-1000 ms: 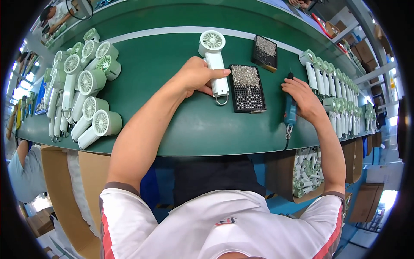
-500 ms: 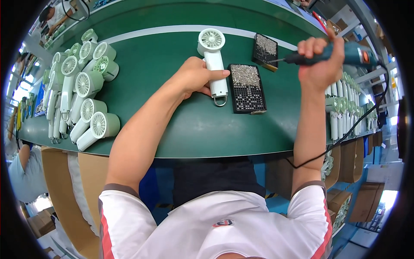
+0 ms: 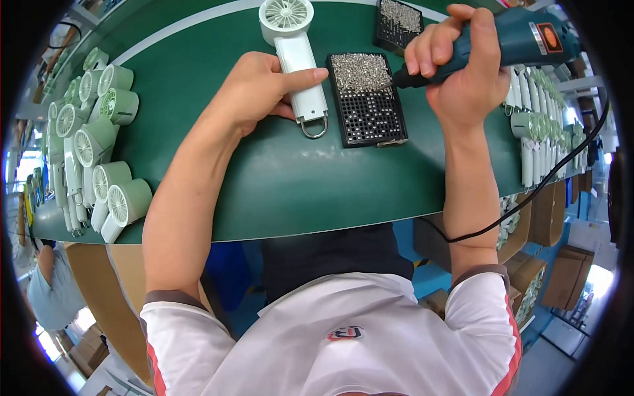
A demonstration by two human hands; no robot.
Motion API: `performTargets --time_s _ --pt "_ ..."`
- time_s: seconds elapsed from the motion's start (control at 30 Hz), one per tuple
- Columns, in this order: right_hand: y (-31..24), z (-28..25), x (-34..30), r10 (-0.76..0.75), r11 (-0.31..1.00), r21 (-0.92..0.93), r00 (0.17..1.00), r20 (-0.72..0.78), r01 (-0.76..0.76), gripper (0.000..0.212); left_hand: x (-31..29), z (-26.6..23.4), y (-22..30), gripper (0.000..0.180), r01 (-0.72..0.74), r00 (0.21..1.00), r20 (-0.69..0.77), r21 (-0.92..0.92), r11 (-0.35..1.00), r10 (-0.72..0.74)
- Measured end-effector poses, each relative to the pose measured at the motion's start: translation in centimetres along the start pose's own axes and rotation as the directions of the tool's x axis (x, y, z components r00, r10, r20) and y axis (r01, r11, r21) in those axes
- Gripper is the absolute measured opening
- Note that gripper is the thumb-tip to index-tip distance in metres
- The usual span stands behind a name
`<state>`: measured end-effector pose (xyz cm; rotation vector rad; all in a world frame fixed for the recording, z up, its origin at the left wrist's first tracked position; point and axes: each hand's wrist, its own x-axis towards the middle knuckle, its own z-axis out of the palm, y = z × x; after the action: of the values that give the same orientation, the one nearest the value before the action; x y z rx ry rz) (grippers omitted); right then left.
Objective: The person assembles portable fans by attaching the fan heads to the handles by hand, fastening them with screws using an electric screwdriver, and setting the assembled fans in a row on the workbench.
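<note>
My left hand (image 3: 264,89) is closed round the handle of a white handheld fan (image 3: 300,72), which lies on the green table with its round grille away from me and a metal loop at the near end. In my right hand (image 3: 465,72) is a dark teal electric screwdriver (image 3: 512,43), held level and pointing left. Its tip reaches over the black screw tray (image 3: 370,122) beside the fan. Loose silver screws fill the tray's far part, and others stand in the holes of its near part. Whether the bit touches a screw I cannot tell.
A second black tray of screws (image 3: 399,23) lies farther back. Several pale green fans (image 3: 92,142) crowd the table's left side, and rows of them (image 3: 535,135) stand at the right. The screwdriver's black cord (image 3: 522,208) loops past my right forearm. Cardboard boxes (image 3: 99,290) stand below the edge.
My right hand has brought the screwdriver down and left, so its tip is now over the nearer screw tray. The view has shifted; my left hand still holds the fan.
</note>
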<state>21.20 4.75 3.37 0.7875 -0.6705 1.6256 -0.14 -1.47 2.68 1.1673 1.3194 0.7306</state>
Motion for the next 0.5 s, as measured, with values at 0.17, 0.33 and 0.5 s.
performTargets --time_s 0.17,0.33,0.5 --pt "0.6 4.4 -0.7 -0.057 0.744 -0.652 0.958 -0.28 -0.146 0.032 0.0 0.0 -0.3 0.044 -0.012 1.0 -0.017 0.026 1.0 0.012" --pt "0.5 4.2 -0.8 -0.258 0.36 -0.846 0.829 -0.496 -0.394 0.032 -0.1 0.2 -0.3 0.043 -0.036 0.999 -0.009 0.014 0.999 0.036" --pt "0.6 0.0 -0.6 0.029 0.978 -0.209 0.999 0.02 -0.024 0.031 0.0 0.3 -0.2 0.042 -0.024 1.0 -0.006 0.004 1.0 0.024"
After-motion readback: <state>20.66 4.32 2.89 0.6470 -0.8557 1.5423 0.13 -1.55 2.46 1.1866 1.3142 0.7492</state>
